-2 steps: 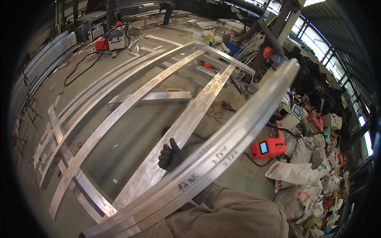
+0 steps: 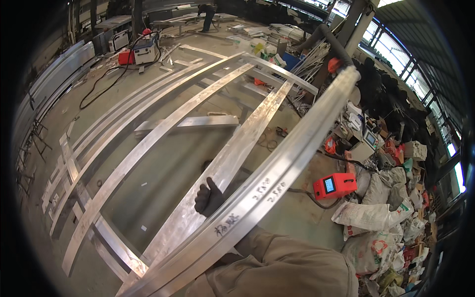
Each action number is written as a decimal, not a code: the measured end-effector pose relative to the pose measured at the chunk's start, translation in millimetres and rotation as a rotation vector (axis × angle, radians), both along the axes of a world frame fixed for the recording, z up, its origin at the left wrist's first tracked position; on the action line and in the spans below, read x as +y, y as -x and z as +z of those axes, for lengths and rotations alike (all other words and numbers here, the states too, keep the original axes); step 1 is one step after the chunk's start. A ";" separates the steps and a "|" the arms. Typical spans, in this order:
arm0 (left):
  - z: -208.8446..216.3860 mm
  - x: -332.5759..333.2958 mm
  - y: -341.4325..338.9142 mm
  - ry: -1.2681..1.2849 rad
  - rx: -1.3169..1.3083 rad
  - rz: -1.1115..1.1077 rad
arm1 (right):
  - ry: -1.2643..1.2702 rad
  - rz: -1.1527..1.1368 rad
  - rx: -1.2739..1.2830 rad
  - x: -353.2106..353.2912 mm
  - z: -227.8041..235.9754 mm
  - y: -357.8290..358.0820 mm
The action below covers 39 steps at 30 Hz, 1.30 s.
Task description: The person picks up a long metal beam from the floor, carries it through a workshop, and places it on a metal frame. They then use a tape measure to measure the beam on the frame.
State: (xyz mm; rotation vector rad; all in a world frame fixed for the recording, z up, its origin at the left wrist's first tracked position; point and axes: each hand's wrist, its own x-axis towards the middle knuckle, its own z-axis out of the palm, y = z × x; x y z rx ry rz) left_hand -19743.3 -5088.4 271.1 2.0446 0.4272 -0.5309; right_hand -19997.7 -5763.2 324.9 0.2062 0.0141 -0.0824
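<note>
A long silvery metal profile (image 2: 292, 163) with handwritten marks crosses in front of my lap, from the lower left to the upper right. My right hand (image 2: 209, 197), in a dark glove, comes out past its far-left side with curled fingers and a raised thumb. The profile crosses over the wrist and covers most of the arm. My left hand is out of sight. Below the hand on the floor lies a wide flat metal bar (image 2: 232, 163), part of a large frame of long bars (image 2: 163, 123). A short metal piece (image 2: 208, 121) lies inside that frame.
To the right stand a red box with a screen (image 2: 335, 185) and its cable, beside white sacks (image 2: 373, 215) and piled scrap. A red and white machine (image 2: 146, 52) with a hose is at the back left. Another person (image 2: 207, 19) bends over at the back, near a post (image 2: 360, 32).
The profile's far end has swung a little to the left, and its marked face shows more. My right hand has shifted slightly down and left with it.
</note>
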 end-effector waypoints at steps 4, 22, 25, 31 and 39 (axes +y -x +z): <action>3.2 -54.4 12.3 -0.058 0.069 -0.005 | -0.039 0.150 -0.342 6.3 -46.4 -22.6; -29.2 -128.8 -25.9 -0.171 0.203 -0.029 | -0.250 0.285 -0.001 17.4 -161.8 -121.4; -27.0 -146.0 -28.4 -0.215 0.230 -0.018 | -0.229 0.304 -0.056 -5.4 -175.0 -131.6; -25.3 -178.9 -30.1 -0.294 0.273 0.009 | -0.354 0.247 -0.182 -51.7 -222.1 -142.4; -13.7 -96.5 -12.2 -0.367 0.296 0.032 | -0.349 0.179 0.223 -40.6 -240.2 -124.6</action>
